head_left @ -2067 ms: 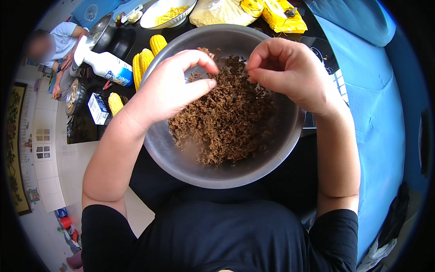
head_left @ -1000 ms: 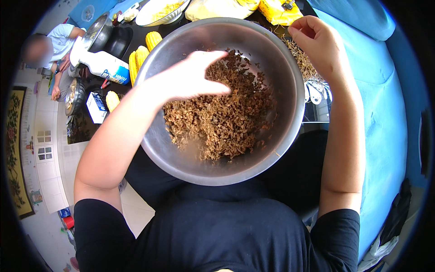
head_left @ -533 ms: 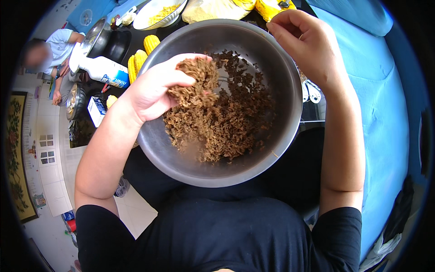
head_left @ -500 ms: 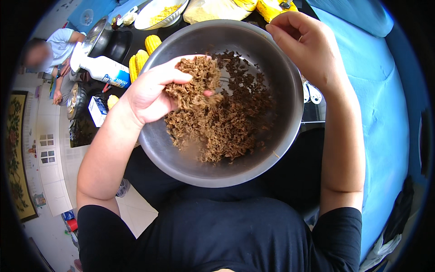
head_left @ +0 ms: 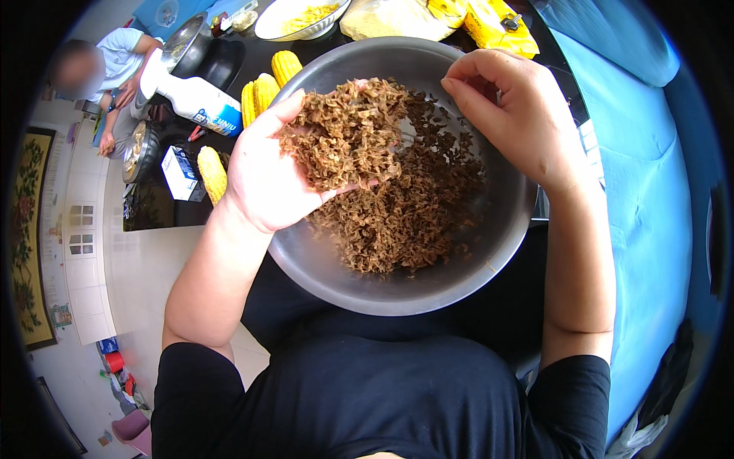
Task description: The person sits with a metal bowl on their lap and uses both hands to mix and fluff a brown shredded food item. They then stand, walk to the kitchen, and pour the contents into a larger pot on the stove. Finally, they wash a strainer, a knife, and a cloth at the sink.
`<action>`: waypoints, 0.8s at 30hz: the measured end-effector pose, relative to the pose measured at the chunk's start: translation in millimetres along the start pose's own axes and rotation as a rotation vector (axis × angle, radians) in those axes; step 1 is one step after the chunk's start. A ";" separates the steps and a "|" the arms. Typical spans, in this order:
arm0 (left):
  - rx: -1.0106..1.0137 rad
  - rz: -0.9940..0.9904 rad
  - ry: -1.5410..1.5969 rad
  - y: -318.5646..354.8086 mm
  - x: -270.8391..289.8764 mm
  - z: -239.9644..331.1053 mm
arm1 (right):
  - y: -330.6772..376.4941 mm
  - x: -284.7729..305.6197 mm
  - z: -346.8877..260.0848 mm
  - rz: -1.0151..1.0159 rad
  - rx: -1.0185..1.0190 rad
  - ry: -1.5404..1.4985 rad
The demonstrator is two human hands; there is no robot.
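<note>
- Since half a second ago, the left hand (head_left: pixel 264 172) has been turned palm up and raised higher over the steel bowl (head_left: pixel 459 287), and the clump of brown shredded material (head_left: pixel 344 134) on it has grown fuller.
- That clump is cupped loosely on the open palm, the fingers curled under it rather than pressed tight.
- The right hand (head_left: pixel 516 115) is held over the bowl's far rim, its fingertips drawn together as if pinching; whether a small bit is held between them cannot be told.
- Most of the brown shreds (head_left: pixel 397 222) lie heaped in the bowl's middle, beneath and beside the raised handful.
- As a judgement, the picking-through looks only partly done: one handful is being gone over while the bulk in the bowl is left untouched.
- Corn cobs (head_left: pixel 264 88) and a white bottle (head_left: pixel 191 99) lie on the dark counter beyond the bowl's left side.
</note>
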State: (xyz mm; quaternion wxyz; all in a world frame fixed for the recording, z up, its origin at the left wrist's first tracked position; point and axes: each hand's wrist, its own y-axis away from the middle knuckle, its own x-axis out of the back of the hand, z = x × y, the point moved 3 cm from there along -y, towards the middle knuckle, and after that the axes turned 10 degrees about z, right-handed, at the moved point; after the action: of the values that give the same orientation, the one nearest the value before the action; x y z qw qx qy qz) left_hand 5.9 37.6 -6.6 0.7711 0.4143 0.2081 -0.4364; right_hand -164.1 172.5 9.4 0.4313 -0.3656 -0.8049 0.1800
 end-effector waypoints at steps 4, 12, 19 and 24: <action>-0.018 -0.127 0.030 0.0 0.9 1.2 | -0.4 -0.9 -0.5 -0.008 -0.006 0.010; 0.019 0.043 0.045 -3.7 -2.7 -0.6 | 1.6 1.8 -2.4 -0.030 0.002 0.032; 0.041 -0.015 0.075 -3.8 -1.6 -3.3 | 1.8 0.5 -3.5 -0.037 0.004 0.001; 0.051 -0.061 0.000 -0.9 -4.8 -2.2 | 2.2 1.1 -4.5 -0.028 0.017 0.004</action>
State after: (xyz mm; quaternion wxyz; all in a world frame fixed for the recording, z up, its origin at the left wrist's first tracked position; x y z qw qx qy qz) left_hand 2.7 41.6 -5.0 0.7468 0.4272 0.2092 -0.4648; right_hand -159.8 174.7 11.2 0.4385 -0.3511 -0.8075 0.1801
